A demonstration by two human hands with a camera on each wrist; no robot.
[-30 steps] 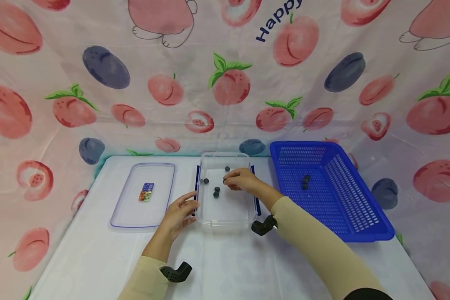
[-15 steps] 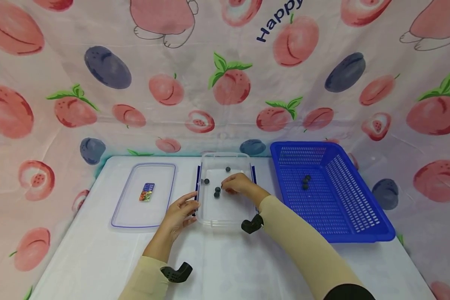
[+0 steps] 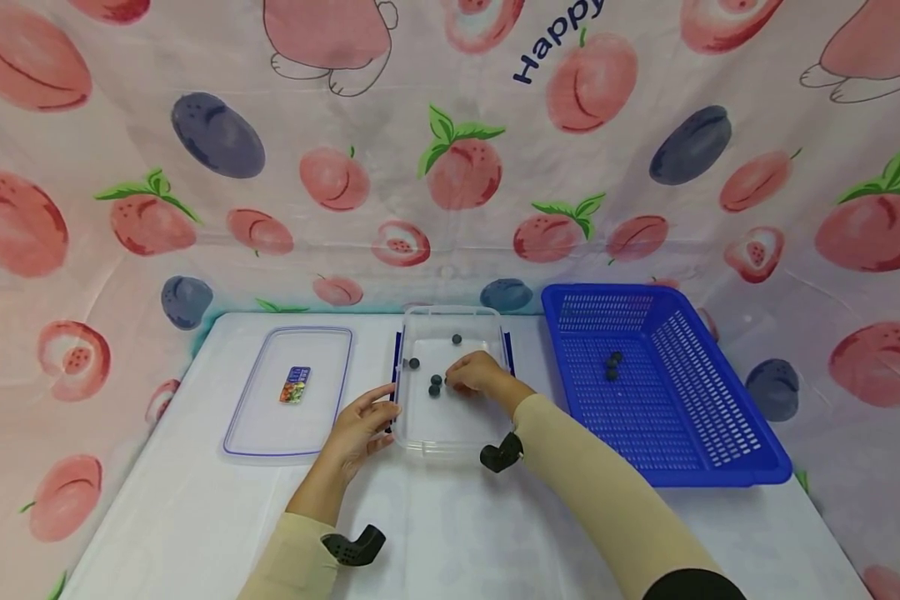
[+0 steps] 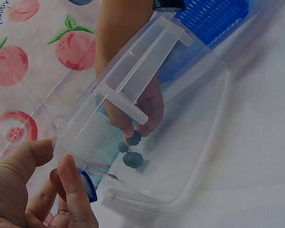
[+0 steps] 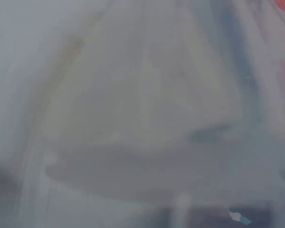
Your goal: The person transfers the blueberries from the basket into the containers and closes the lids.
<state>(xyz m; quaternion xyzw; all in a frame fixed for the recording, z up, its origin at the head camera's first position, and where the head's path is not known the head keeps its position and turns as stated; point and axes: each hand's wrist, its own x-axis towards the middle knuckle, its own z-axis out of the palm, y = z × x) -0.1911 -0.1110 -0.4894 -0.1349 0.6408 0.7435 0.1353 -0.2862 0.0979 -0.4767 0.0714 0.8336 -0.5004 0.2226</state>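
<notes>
My left hand [image 3: 356, 429] holds the left side of a clear plastic box [image 3: 457, 425], by its blue clip [image 4: 89, 186]. Inside the box, my right hand [image 3: 480, 373] reaches down with bent fingers. The left wrist view, looking through the wall, has its fingertips on a blueberry [image 4: 134, 138], apparently pinching it. Close by lie other blueberries [image 4: 133, 160]. From the head, several loose blueberries [image 3: 435, 390] show on the box floor, including one near the left wall [image 3: 414, 363] and one toward the back [image 3: 457, 339]. The right wrist view is too blurred to make out the fingers.
To the right stands a blue mesh basket [image 3: 690, 400] with a few blueberries [image 3: 612, 365] in it. Left of the box lies a clear lid [image 3: 255, 429] with a blue edge and a colourful label [image 3: 295, 385]. A fruit-printed cloth [image 3: 450, 267] hangs behind the white table [image 3: 450, 525].
My right hand has moved slightly left and down inside the box, close to the paired blueberries, and its fingers have lowered toward the floor. My left hand keeps its place.
</notes>
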